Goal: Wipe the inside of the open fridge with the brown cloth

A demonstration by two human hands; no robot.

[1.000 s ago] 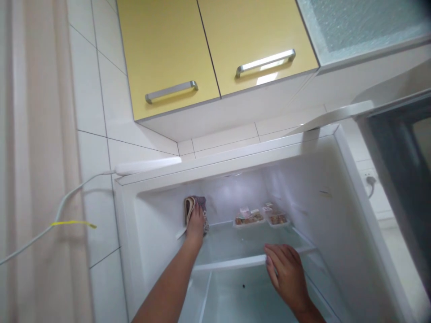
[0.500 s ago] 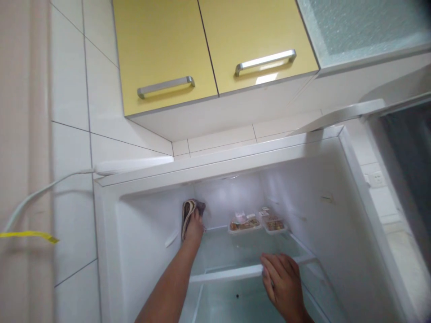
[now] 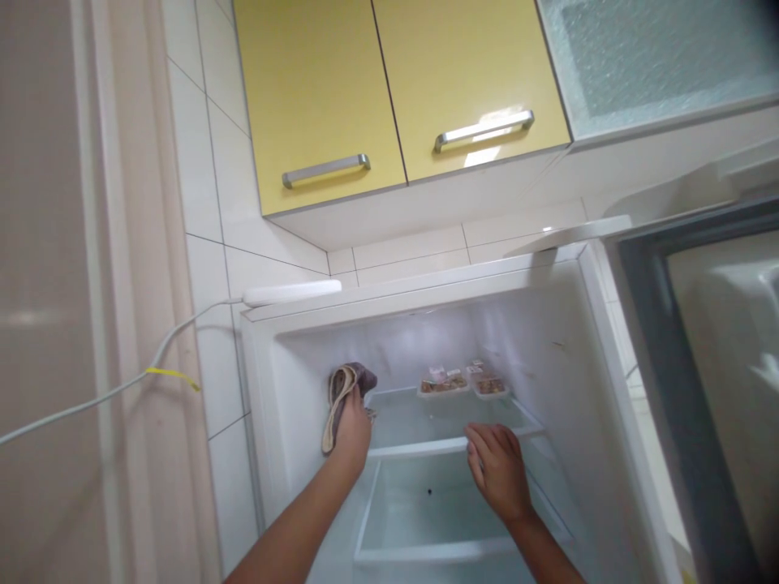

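Inside an open refrigerator point(image 3: 259, 389), my left hand point(image 3: 354, 426) is closed on a folded brown cloth with a beige edge point(image 3: 337, 401). The cloth lies against or very close to the left inner wall, above the glass shelf point(image 3: 395, 422). My right hand point(image 3: 499, 470) has its fingers curled over the white front edge of that shelf, towards its right side. Its fingertips are partly hidden. At the back of the shelf sit two clear packs of food, a left pack point(image 3: 443, 383) and a right pack point(image 3: 488, 384).
A lower shelf point(image 3: 438, 553) lies beneath. The refrigerator door point(image 3: 663, 389) stands open on the right. Yellow cabinets point(image 3: 329, 97) with metal handles hang above. A white cable point(image 3: 176, 328) with a yellow tie runs along the left to the refrigerator's top.
My view has shifted, showing more of the lower shelf and the door. The cloth in my left hand has moved slightly along the left wall. My right hand stays at the shelf edge.
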